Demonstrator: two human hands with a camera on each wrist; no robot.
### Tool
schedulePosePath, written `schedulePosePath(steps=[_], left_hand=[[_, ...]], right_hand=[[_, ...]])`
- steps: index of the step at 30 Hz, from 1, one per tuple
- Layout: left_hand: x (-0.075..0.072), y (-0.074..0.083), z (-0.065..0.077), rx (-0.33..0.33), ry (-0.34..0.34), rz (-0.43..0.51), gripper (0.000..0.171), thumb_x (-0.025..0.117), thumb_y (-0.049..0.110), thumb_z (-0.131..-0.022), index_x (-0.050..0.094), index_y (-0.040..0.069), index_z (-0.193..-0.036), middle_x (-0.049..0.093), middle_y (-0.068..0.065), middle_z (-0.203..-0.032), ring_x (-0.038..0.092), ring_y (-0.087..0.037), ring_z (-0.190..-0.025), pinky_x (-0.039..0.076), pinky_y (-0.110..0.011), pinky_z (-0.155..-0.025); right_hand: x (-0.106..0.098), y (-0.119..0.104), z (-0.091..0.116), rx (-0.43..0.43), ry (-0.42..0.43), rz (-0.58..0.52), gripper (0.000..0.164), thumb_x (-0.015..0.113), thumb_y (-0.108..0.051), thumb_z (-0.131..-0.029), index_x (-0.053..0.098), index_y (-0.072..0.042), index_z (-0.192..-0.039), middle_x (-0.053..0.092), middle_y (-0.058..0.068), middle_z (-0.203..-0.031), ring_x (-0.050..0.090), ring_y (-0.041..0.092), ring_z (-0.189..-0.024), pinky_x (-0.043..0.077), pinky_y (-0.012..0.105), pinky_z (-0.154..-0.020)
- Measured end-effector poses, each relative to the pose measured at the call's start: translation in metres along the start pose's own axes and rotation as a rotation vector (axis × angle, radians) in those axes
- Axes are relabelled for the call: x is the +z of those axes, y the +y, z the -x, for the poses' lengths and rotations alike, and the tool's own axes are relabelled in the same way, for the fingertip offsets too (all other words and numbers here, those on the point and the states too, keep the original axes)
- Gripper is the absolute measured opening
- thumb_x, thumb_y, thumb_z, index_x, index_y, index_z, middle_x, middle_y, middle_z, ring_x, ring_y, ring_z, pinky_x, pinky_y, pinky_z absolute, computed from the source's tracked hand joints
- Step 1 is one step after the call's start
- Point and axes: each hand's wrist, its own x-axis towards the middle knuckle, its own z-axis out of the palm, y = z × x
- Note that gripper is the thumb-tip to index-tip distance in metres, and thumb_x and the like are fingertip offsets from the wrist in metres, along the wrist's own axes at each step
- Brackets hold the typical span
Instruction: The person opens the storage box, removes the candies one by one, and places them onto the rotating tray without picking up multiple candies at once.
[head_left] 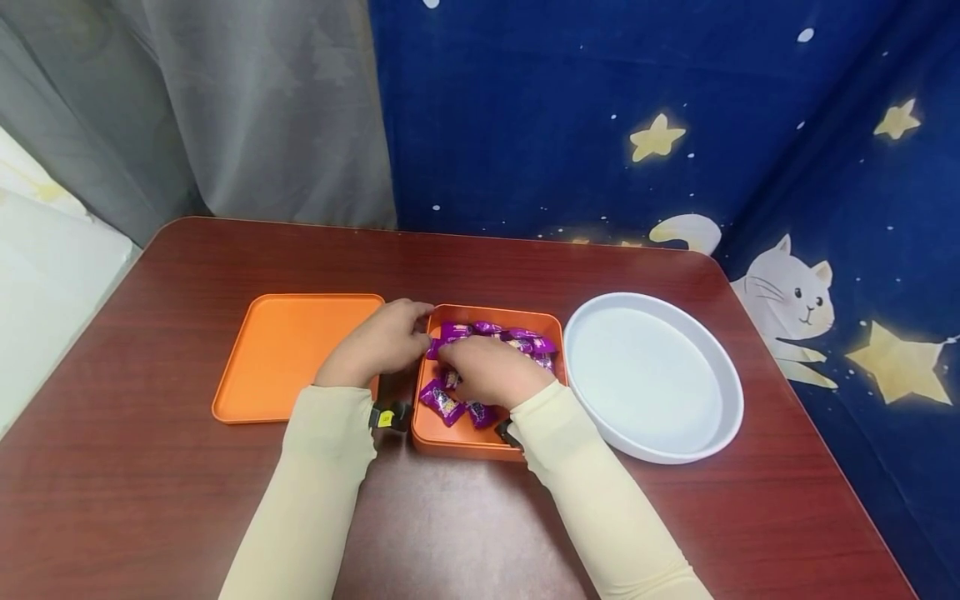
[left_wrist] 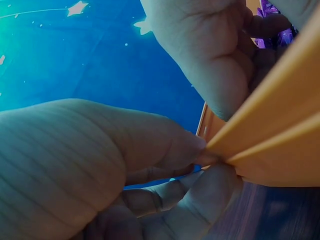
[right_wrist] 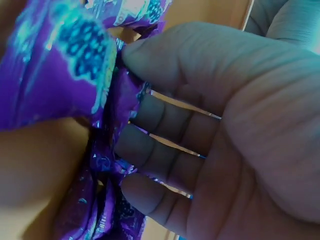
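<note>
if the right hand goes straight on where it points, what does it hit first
The right hand would probably meet the purple-wrapped candies at its fingertips inside the orange box, though depth is unclear.

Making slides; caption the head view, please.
Left fingers grip an orange box; right fingers reach among its purple packets.

The box (head_left: 457, 451) and flat tray (head_left: 300, 358) are plain orange; the wrapped sweets (head_left: 442, 402) are purple with a berry print (right_wrist: 85, 45). The round dish (head_left: 652, 379) is white, the counter (head_left: 135, 400) red-brown, the sleeves (head_left: 315, 492) cream. The blue curtain (head_left: 525, 108) bears yellow stars (head_left: 657, 137), white dots (head_left: 806, 35) and a white cat (head_left: 783, 292).
</note>
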Motion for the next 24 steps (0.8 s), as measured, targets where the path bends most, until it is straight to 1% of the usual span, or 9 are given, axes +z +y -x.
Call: schedulePosePath(steps=[6,12,17,21,24], left_hand=[[-0.001,0.001,0.001,-0.004,0.000,0.000,0.050,0.057,0.010,-0.087,0.047,-0.002,-0.134,0.057,-0.017,-0.114,0.054,-0.027,-0.088,0.052,-0.044,-0.086],[-0.001,0.001,0.001,-0.022,-0.008,-0.004,0.051,0.059,0.011,-0.086,0.047,-0.001,-0.135,0.056,-0.019,-0.119,0.054,-0.029,-0.097,0.047,-0.049,-0.094],[0.000,0.001,0.002,-0.027,-0.002,-0.001,0.052,0.060,0.012,-0.086,0.047,0.000,-0.135,0.055,-0.019,-0.121,0.054,-0.030,-0.101,0.046,-0.050,-0.094],[0.000,0.001,0.002,-0.023,0.002,-0.006,0.051,0.060,0.013,-0.086,0.047,0.000,-0.134,0.055,-0.019,-0.119,0.054,-0.029,-0.100,0.046,-0.050,-0.095],[0.000,0.000,0.001,-0.021,0.007,-0.010,0.051,0.059,0.013,-0.086,0.048,-0.001,-0.134,0.055,-0.019,-0.119,0.053,-0.029,-0.100,0.046,-0.050,-0.096]], right_hand=[[-0.002,0.000,0.002,-0.004,0.026,0.014,0.036,0.076,-0.020,-0.075,0.064,-0.017,-0.110,0.065,-0.002,-0.094,0.057,0.014,-0.083,0.053,0.036,-0.086],[-0.008,0.001,0.007,0.012,0.042,0.019,0.036,0.076,-0.020,-0.076,0.063,-0.017,-0.110,0.065,-0.001,-0.096,0.059,0.016,-0.088,0.052,0.038,-0.089],[-0.016,0.001,0.013,0.002,0.069,0.046,0.037,0.075,-0.020,-0.076,0.061,-0.016,-0.111,0.064,-0.001,-0.099,0.058,0.015,-0.090,0.051,0.036,-0.090],[-0.022,0.001,0.018,-0.018,0.087,0.064,0.038,0.074,-0.018,-0.078,0.060,-0.014,-0.113,0.063,0.000,-0.098,0.057,0.013,-0.087,0.052,0.033,-0.087],[-0.026,0.001,0.022,-0.020,0.100,0.071,0.037,0.074,-0.018,-0.078,0.060,-0.013,-0.112,0.061,0.000,-0.095,0.055,0.013,-0.085,0.053,0.032,-0.084]])
